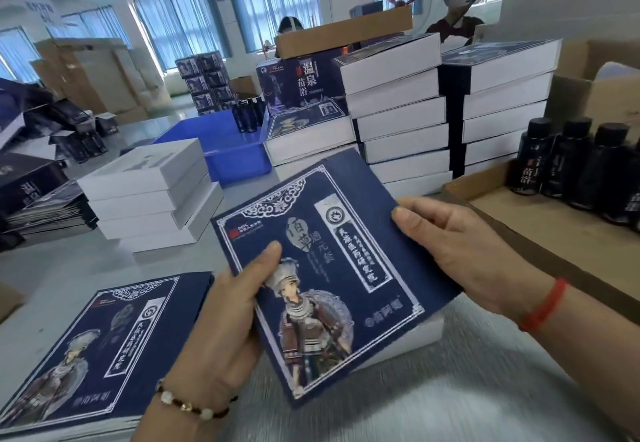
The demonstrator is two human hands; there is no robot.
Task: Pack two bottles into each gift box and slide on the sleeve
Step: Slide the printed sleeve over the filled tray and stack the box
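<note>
Your left hand (221,317) and right hand (460,247) both grip the dark-blue printed cardboard sleeve (332,268) over a white gift box (412,337).

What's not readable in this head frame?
Head view only:
- White box under the blue sleeve: contents hidden by the sleeve.
- Left hand and right hand: fingers hidden behind the sleeve.
- Bottles in the carton: row cut off by the right edge.
- Far stacks: print too small.
</note>
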